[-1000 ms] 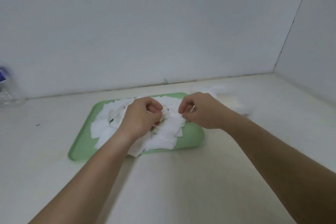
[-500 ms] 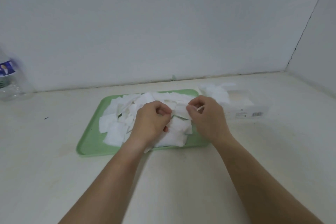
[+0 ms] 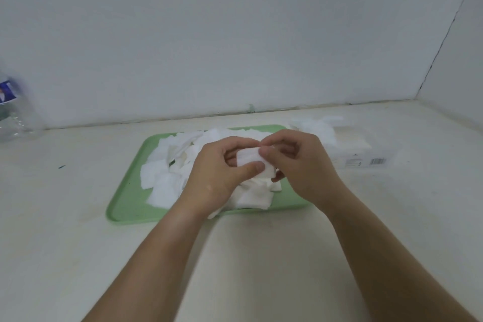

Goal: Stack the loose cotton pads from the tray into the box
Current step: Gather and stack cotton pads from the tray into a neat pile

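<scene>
Two bare forearms come in from the near edge of the pale worktop [image 3: 52,243] and meet over the middle of it. Just beyond the wrists lies a green tray [image 3: 125,206], with its long side parallel to the near edge of the worktop.

Above the right half of the tray the two hands hold one small bundle of cotton pads [image 3: 248,158] between them. The left hand [image 3: 222,172] grasps it from the left: the thumb presses on the near face and the curled fingers are behind. The right hand [image 3: 300,165] pinches the right end of the same bundle with thumb and forefinger, and its other fingers are curled under it. The bundle is raised above the tray and does not touch it, as far as can be seen.

Under and to the left of the hands, many loose pads [image 3: 162,180] lie in a disordered heap over most of the tray, overlapping each other. The near left corner of the tray is bare green.

Beyond the right hand, just beside the right end of the tray, stands the low white box [image 3: 366,157], with a barcode [image 3: 377,161] on its near side. At its left end sits a heap of white pads [image 3: 313,128]; whether they lie inside the box or on top of it I cannot tell.

At the far left edge of the worktop a clear plastic bottle [image 3: 13,112] with a blue label stands near the grey wall [image 3: 235,34], which closes the far and right sides.
</scene>
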{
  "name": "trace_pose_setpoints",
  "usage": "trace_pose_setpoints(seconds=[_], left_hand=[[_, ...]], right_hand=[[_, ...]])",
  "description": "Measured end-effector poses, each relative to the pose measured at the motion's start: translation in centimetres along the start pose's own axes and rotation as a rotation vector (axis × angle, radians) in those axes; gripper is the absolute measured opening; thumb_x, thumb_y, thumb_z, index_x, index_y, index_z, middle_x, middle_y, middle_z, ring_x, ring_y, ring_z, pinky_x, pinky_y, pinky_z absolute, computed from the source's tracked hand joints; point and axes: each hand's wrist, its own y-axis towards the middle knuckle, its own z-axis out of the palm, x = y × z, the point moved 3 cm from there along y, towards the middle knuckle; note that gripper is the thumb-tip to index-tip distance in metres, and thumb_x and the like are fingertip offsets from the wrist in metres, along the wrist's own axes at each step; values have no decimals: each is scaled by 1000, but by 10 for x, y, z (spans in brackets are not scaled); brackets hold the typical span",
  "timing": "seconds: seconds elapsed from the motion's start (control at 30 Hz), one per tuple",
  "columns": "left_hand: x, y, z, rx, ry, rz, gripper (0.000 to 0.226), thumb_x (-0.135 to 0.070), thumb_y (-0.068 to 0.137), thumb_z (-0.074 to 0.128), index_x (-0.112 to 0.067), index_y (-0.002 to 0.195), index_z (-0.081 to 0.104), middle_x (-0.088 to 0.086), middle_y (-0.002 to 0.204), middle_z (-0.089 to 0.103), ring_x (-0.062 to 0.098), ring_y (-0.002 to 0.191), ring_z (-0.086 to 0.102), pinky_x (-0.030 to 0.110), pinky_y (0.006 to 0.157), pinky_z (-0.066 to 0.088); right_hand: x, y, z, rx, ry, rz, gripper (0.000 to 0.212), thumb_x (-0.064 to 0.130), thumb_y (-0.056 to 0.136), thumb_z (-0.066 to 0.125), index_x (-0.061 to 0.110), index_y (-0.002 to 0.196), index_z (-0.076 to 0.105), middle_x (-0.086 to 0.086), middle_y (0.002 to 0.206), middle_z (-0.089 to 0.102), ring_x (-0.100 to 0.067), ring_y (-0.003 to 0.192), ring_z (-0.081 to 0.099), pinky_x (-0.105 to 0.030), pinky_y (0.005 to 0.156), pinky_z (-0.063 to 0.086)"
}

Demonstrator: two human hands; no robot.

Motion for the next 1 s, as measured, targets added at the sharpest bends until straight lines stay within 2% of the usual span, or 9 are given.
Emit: trace_pose_setpoints(seconds=[0.1,0.17,0.3,0.43,0.53,0.7,0.8,0.93,1.0], left_hand=[[2,1,-7,-101,49,13,26,-5,80,82,-23,98,76,-17,89,76,0,82,69,17,74,53],[7,0,-16,-189,-38,-35,26,-3,81,81,-22,98,74,-15,89,75,0,82,69,18,72,54],[20,0,-29,-336,-194,-163,28,-6,84,78,-20,106,70,3,100,76,18,88,75,38,82,63],[23,1,-27,-365,-255,-225,28,-5,85,76,-18,110,69,9,105,74,25,92,75,46,85,62],[24,0,-24,-370,-252,-229,27,-4,85,75,-17,109,69,9,103,74,30,93,75,49,85,62],[23,-1,-23,-362,-227,-217,24,-5,85,75,-18,105,71,4,100,76,24,90,75,46,84,62],[21,-1,-22,-323,-219,-209,21,-6,86,75,-21,101,73,3,98,77,24,92,75,45,87,62],[19,-2,-19,-254,-217,-201,16,-6,89,73,-18,99,74,3,96,77,24,92,75,38,83,63],[19,-3,-18,-213,-240,-220,15,-6,90,72,-14,103,73,5,97,78,24,92,75,36,81,63]], right_hand=[[-6,2,-3,-99,43,76,17,19,100,55,11,93,68,-5,75,72,-16,63,65,-31,57,55],[-13,3,-6,-128,-136,71,17,22,99,55,18,89,68,2,77,72,-6,63,63,-23,60,50],[-24,-2,3,18,-394,103,4,28,87,70,24,86,69,13,76,66,5,63,57,-15,62,43],[-28,-6,11,129,-622,129,24,43,79,77,29,96,68,17,93,61,4,79,54,-17,70,42],[-25,-6,12,121,-692,131,7,35,83,73,29,84,69,18,83,55,1,74,52,-19,64,40],[-24,-2,6,28,-497,167,12,24,86,68,26,74,69,14,69,64,2,63,58,-12,58,40],[-26,1,-1,-107,-336,191,9,22,88,67,22,79,70,11,67,66,4,56,57,-19,61,44],[-27,2,-10,-306,26,227,8,16,96,62,10,95,67,-5,85,72,-18,80,72,-34,72,60],[-25,1,-12,-320,300,325,12,11,99,57,3,106,63,-15,98,71,-26,83,74,-36,65,61]])
